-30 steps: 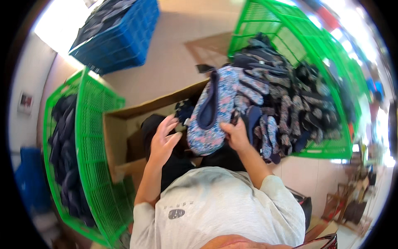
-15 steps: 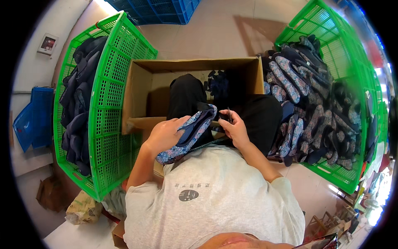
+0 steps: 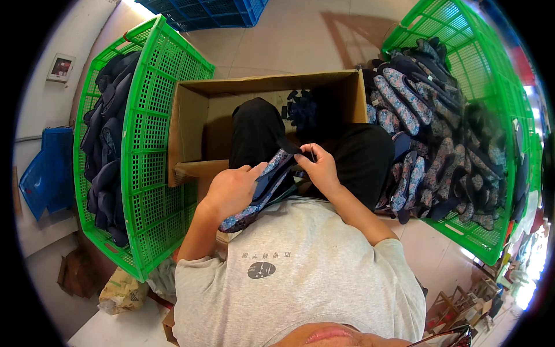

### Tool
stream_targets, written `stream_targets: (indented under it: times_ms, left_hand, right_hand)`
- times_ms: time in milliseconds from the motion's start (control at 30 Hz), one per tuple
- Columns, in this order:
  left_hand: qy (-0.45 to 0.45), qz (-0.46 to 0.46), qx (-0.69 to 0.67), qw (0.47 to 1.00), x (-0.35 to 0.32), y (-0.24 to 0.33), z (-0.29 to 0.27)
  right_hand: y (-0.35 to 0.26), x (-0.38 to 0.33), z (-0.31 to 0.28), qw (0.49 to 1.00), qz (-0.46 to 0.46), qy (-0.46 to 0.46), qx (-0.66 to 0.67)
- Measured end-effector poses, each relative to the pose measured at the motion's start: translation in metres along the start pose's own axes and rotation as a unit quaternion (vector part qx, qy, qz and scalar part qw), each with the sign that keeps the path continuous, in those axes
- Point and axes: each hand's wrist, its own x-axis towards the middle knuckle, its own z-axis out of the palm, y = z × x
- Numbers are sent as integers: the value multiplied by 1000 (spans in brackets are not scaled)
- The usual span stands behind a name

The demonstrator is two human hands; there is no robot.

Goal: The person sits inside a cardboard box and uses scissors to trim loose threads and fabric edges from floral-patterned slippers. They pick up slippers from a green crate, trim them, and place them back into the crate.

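My left hand (image 3: 232, 188) is closed round a floral blue-and-pink fabric shoe (image 3: 267, 188) with a dark blue lining, held slanting over my lap. At the shoe's far end, my right hand (image 3: 319, 169) pinches a dark strap (image 3: 288, 145) between thumb and fingers. A thin dark tool shows only in part among the right fingers; its kind is unclear. In front of me stands an open cardboard box (image 3: 189, 127), my knees over its opening. Several small dark pieces (image 3: 302, 110) lie in it.
A green crate (image 3: 151, 133) of dark navy shoe pieces (image 3: 107, 168) stands at left. At right, floral shoes (image 3: 404, 104) spill from another green crate (image 3: 471, 243). A blue crate (image 3: 214, 14) sits at the far side. Wooden stools (image 3: 454, 306) are at lower right.
My right hand has moved slightly left and up, onto the strap at the shoe's end. The thin dark tool, clearer before, is now mostly hidden. My left hand keeps hold of the shoe.
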Motion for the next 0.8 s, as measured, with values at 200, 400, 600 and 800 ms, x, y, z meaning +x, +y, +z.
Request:
stream_targets:
  times_ms: [200, 400, 600, 800]
  left_hand:
    - [-34, -18, -13, 999, 2, -3, -3]
    - [67, 96, -59, 991, 18, -6, -9]
    - [-51, 74, -421, 903, 72, -10, 1]
    - [-128, 99, -374, 913, 101, -22, 18]
  right_hand:
    - [3, -1, -8, 914, 227, -42, 334]
    - [7, -1, -10, 889, 212, -113, 390]
    - [6, -8, -6, 878, 207, -173, 395]
    - [4, -11, -7, 878, 199, -133, 415]
